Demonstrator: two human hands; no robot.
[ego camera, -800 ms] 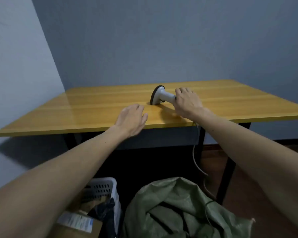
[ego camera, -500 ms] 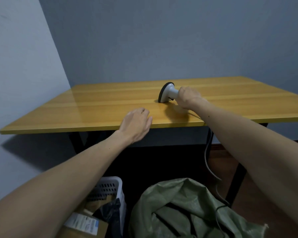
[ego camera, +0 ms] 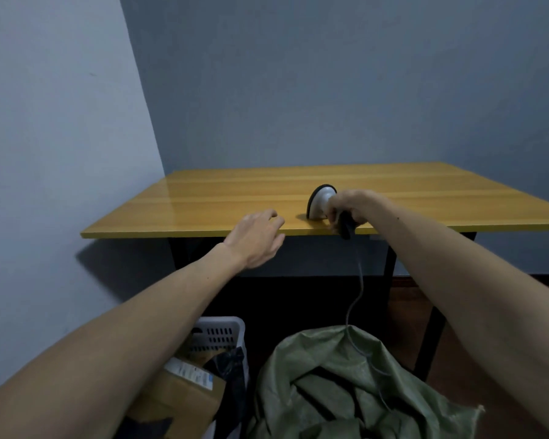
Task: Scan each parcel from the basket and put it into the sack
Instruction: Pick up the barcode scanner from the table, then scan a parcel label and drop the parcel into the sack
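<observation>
A yellow wooden surface (ego camera: 235, 201) with a glossy top and long plank lines stands in a corner of the room. Behind the surface rises a blue-grey wall (ego camera: 330, 90). To the left of the surface runs a paler side wall (ego camera: 45, 153), which bears a dark shadow (ego camera: 118, 270) below the surface's near left corner. A grey panel (ego camera: 317, 255) runs just beneath the surface's front edge. Under the surface, at its right, black legs (ego camera: 390, 264) go down to a reddish-brown floor (ego camera: 406, 299).

We counted one yellow wooden table (ego camera: 235, 198), one white black-rimmed handheld scanner (ego camera: 320, 201), one thin grey cable (ego camera: 357, 296), one white slotted plastic basket (ego camera: 222, 327), one green woven sack (ego camera: 330, 359), and at least two parcels: one labelled brown cardboard box (ego camera: 178, 394), one black plastic bag (ego camera: 232, 362).
</observation>
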